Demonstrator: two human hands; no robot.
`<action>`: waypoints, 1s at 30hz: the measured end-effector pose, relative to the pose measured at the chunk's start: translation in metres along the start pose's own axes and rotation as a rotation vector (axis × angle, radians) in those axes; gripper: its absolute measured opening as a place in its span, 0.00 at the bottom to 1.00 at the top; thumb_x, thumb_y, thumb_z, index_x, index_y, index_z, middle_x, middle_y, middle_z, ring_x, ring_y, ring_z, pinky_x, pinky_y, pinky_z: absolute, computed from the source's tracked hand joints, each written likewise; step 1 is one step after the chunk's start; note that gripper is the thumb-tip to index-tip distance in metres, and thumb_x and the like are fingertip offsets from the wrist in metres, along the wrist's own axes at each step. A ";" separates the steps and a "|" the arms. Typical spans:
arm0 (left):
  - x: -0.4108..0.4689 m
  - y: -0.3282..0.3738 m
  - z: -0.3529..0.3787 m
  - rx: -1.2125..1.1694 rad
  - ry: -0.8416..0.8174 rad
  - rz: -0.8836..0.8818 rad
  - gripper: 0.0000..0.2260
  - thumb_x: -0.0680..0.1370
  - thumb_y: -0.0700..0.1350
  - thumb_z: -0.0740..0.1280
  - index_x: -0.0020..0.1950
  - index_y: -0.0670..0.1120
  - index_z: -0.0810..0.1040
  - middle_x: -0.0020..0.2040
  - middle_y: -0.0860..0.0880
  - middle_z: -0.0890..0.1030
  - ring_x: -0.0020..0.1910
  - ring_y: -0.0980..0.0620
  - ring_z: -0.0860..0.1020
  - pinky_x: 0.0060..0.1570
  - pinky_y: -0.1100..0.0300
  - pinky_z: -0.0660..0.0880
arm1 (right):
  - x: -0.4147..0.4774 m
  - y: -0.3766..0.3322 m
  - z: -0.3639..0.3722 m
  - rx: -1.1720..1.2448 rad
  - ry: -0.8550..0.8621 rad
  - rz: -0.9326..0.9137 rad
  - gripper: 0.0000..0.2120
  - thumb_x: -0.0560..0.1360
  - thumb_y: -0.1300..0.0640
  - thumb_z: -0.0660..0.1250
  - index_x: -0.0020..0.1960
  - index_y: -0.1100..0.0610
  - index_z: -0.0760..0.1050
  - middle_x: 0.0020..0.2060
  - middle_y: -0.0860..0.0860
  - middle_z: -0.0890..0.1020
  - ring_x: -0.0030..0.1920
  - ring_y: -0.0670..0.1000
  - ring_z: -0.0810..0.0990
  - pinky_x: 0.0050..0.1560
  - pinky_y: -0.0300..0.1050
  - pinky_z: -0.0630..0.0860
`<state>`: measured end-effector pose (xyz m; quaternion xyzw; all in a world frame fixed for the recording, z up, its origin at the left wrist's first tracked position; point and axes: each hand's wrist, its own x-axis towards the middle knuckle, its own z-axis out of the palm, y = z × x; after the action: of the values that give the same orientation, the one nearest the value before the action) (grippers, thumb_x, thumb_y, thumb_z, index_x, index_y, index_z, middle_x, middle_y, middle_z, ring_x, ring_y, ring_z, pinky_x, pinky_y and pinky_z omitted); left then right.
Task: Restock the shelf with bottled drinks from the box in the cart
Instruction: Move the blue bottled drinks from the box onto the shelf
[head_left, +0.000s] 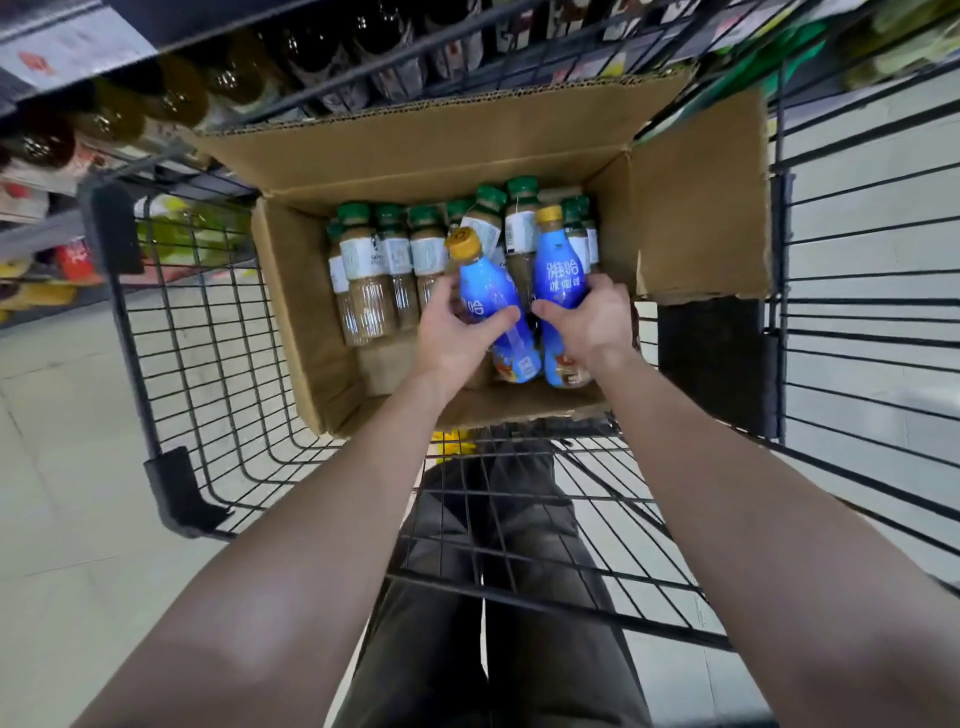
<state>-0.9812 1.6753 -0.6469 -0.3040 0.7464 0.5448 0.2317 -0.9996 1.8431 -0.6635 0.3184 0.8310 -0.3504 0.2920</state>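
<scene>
An open cardboard box (415, 156) sits in the black wire cart (197, 332). Inside it stand several brown drink bottles with green caps (363, 270). My left hand (452, 338) grips a blue bottle with a yellow cap (485, 291), tilted to the left. My right hand (592, 322) grips a second blue bottle with a yellow cap (556, 270), nearly upright. Both blue bottles are over the near right part of the box. The shelf (156, 98) with dark and amber bottles runs along the top left.
The box's right flap (706, 197) stands open against the cart's side. A price strip (67, 47) edges the shelf at top left. More packaged goods (52, 270) fill lower shelves at left. My legs (493, 571) show under the cart's wire floor. Pale floor tiles lie all around.
</scene>
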 end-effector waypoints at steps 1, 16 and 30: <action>-0.001 0.000 -0.002 -0.008 -0.005 -0.002 0.23 0.71 0.40 0.81 0.61 0.49 0.74 0.46 0.58 0.82 0.36 0.70 0.79 0.40 0.73 0.75 | 0.000 -0.001 0.001 0.002 -0.002 0.011 0.35 0.65 0.41 0.80 0.65 0.56 0.75 0.57 0.55 0.75 0.57 0.57 0.79 0.61 0.54 0.78; -0.060 0.021 -0.060 -0.184 0.002 0.070 0.18 0.75 0.43 0.78 0.62 0.46 0.79 0.48 0.56 0.85 0.43 0.63 0.83 0.46 0.64 0.79 | -0.081 -0.023 0.012 0.431 0.102 -0.057 0.34 0.63 0.46 0.82 0.64 0.51 0.73 0.53 0.46 0.84 0.52 0.47 0.84 0.60 0.51 0.80; -0.185 0.049 -0.176 -0.237 0.093 0.293 0.22 0.72 0.38 0.80 0.63 0.45 0.76 0.52 0.52 0.83 0.42 0.67 0.82 0.43 0.70 0.77 | -0.266 -0.085 -0.031 0.445 0.046 -0.367 0.33 0.68 0.54 0.82 0.68 0.54 0.70 0.52 0.54 0.83 0.49 0.51 0.85 0.52 0.50 0.84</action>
<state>-0.8874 1.5552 -0.4359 -0.2424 0.7231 0.6421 0.0777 -0.9035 1.7331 -0.4234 0.2270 0.7838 -0.5637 0.1277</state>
